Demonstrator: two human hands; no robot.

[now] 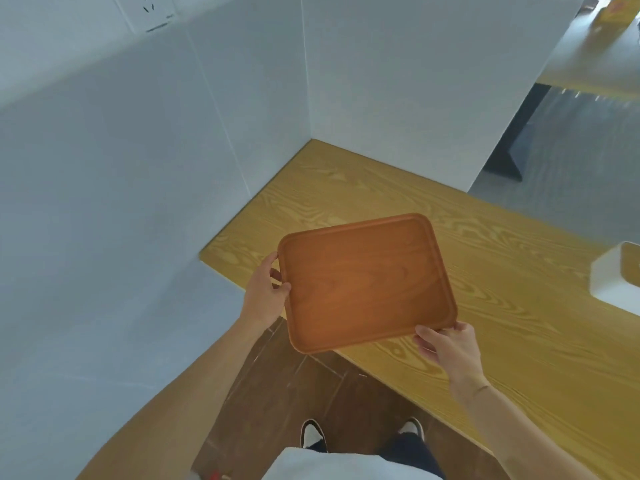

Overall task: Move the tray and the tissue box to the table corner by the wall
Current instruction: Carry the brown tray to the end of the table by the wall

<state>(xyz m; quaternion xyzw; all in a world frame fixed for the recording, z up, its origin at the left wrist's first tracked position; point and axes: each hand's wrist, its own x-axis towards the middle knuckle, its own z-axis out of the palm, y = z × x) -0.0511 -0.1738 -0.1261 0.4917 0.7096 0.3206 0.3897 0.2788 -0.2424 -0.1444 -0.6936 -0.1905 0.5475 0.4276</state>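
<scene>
The left hand point(265, 296) and right hand point(446, 348) each grip an edge of the tray point(367, 282), held over the table's point(502, 306) near edge, the wall corner beyond bare, the tissue box point(614, 275) far right.

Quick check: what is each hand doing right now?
Left hand: closed on the left edge of the tray.
Right hand: closed on the tray's near right corner.
</scene>
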